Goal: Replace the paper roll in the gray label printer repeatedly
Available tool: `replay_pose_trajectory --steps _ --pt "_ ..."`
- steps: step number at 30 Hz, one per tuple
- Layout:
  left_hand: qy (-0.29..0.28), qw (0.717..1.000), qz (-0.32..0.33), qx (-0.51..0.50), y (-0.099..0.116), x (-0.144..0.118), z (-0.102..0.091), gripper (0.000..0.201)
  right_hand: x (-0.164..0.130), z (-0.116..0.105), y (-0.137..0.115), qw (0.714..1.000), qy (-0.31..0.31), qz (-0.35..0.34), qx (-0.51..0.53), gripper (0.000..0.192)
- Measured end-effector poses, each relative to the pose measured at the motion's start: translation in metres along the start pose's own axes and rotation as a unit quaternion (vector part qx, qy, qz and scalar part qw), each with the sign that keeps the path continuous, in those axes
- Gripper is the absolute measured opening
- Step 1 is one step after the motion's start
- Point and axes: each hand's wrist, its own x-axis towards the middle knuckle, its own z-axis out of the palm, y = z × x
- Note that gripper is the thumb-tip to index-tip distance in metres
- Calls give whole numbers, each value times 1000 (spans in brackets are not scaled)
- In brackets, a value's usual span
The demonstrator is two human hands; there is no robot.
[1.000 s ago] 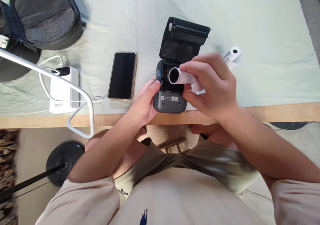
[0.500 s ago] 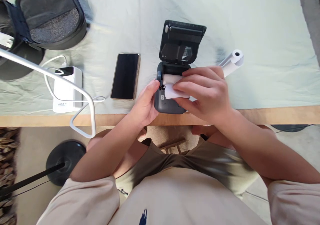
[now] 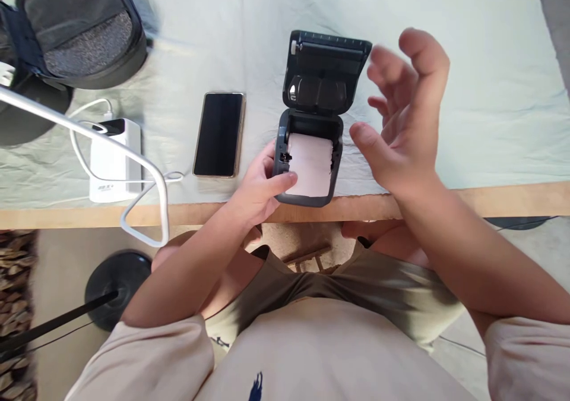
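Note:
A small dark label printer point(image 3: 336, 151) stands at the table's near edge with its lid point(image 3: 327, 68) flipped up and back. A white paper roll point(image 3: 310, 163) lies in its bay, with the loose end drawn over the front. My left hand point(image 3: 260, 187) grips the printer's left side, thumb on the paper's lower corner. My right hand point(image 3: 403, 119) hovers to the right of the printer, fingers spread, holding nothing.
A black phone point(image 3: 219, 133) lies face up left of the printer. Further left sit a white power bank point(image 3: 114, 160) with a white cable and a dark bag point(image 3: 75, 27). A white stand arm point(image 3: 89, 136) crosses the left side. Pale cloth point(image 3: 490, 92) covers the table.
My right hand put the paper roll into the printer's bay, let go and lifted up to the right. The second roll on the cloth is now hidden behind that hand.

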Motion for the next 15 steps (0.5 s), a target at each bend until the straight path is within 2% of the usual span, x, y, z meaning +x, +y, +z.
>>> replay_pose_trajectory --steps 2,4,7,10,13,15 --pt "-5 1000 5 1 0 0 0 51 0 0 6 999 -12 -3 52 62" --pt "-9 1000 16 4 -1 1 -1 47 -2 2 10 996 7 -2 87 56" --pt "-20 1000 24 5 -3 2 -2 48 -6 8 10 994 12 49 93 45" --pt "-23 999 24 1 -5 0 -3 52 -10 13 8 991 -56 97 67 41" --pt "-26 999 28 -4 -4 -3 -3 49 -14 18 8 986 -137 86 42 40" --pt "-30 999 31 -13 -4 -4 -1 54 -17 20 7 985 -157 66 1 46"
